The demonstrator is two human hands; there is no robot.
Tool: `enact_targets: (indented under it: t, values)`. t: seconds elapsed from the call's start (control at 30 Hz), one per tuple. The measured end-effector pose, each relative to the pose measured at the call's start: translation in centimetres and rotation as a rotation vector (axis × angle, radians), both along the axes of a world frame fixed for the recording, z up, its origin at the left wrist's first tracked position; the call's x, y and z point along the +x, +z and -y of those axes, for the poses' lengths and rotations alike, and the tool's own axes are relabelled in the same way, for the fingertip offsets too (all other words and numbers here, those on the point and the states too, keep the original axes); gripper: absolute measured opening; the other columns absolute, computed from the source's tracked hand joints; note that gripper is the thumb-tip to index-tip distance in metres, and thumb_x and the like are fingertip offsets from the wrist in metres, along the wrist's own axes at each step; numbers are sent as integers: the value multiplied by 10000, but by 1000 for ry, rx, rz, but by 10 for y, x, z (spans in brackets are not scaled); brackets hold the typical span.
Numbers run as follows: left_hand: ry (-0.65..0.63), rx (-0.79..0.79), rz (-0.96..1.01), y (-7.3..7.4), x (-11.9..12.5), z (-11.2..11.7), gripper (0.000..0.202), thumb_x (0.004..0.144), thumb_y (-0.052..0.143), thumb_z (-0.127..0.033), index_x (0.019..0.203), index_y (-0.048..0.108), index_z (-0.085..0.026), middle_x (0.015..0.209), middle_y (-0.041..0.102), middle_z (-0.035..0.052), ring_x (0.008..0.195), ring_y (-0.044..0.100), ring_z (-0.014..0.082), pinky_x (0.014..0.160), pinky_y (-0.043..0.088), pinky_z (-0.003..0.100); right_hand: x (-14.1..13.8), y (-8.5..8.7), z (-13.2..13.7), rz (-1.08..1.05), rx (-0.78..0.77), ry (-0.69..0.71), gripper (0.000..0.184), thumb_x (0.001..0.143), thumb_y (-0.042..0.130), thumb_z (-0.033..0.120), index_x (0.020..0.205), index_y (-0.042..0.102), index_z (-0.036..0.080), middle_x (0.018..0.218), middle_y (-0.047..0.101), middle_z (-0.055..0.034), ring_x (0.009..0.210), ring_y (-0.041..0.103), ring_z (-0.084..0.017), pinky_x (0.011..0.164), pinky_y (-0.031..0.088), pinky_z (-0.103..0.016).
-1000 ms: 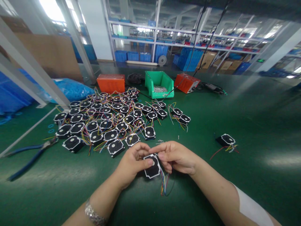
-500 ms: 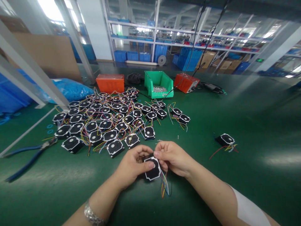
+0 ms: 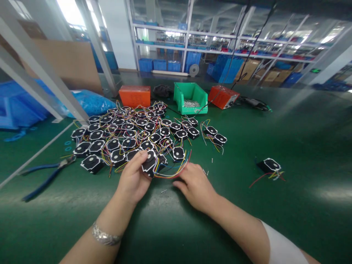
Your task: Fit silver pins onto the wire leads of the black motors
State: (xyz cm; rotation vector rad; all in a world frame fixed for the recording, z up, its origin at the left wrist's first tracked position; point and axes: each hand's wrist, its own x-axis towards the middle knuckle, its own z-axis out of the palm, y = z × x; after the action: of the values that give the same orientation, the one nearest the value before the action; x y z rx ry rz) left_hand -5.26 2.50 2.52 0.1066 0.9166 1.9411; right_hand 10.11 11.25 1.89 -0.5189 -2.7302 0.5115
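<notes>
My left hand (image 3: 134, 178) grips a black square motor part (image 3: 150, 163) with a white face and coloured wires, held at the near edge of a big pile of the same parts (image 3: 123, 134). Its wires (image 3: 173, 171) trail right across the top of my right hand (image 3: 195, 185). That hand lies palm down on the green table (image 3: 275, 220), fingers loose, with nothing seen in it. A tiny screw (image 3: 164, 190) lies on the mat between my hands.
Blue-handled pliers (image 3: 45, 176) lie at the left. At the back stand a green bin of screws (image 3: 191, 97) and two orange boxes (image 3: 134, 96) (image 3: 223, 96). One lone motor part (image 3: 269, 165) sits to the right. Small screws (image 3: 206, 171) are scattered near my right hand.
Both hands held the part close in front of me. Now the left hand has carried it up and left to the pile, and the right hand has let go and dropped to the table.
</notes>
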Motion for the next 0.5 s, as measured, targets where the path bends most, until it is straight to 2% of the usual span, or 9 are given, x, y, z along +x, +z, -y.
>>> enact_targets:
  t: [0.1,0.17,0.23,0.37,0.5]
  values:
    - [7,-47,32,4,4,0,85,670,605,-171,747,570,-162,664,567,-36,579,533,96,510,452,195,-14,-11,20,138,143,105,278,689,742,276,853,565,139,939,490,-53,904,422,-207,757,331,-317]
    - [4,-70,15,6,7,1,100,661,601,-163,758,580,-157,658,570,-36,565,531,92,488,444,186,-21,-18,27,206,208,108,222,744,690,291,814,560,127,871,489,-60,838,426,-208,713,338,-320]
    - [-26,-83,-25,5,10,1,141,644,617,-171,779,588,-141,656,577,-29,549,527,85,470,430,171,-24,-25,30,234,235,107,107,800,612,205,775,553,119,820,485,-63,791,424,-203,683,335,-315]
    - [-218,-38,-104,-1,11,3,267,600,684,-214,829,578,-126,645,584,-8,528,522,80,491,423,168,-21,-30,19,124,107,114,60,778,596,113,765,539,106,778,492,-52,755,436,-180,674,343,-286]
    - [-420,52,-156,-7,14,4,448,561,739,-218,951,528,-156,664,593,-4,560,547,93,528,412,174,-10,-11,0,-96,-41,-44,114,811,487,48,899,532,105,829,507,-42,767,462,-133,671,365,-225]
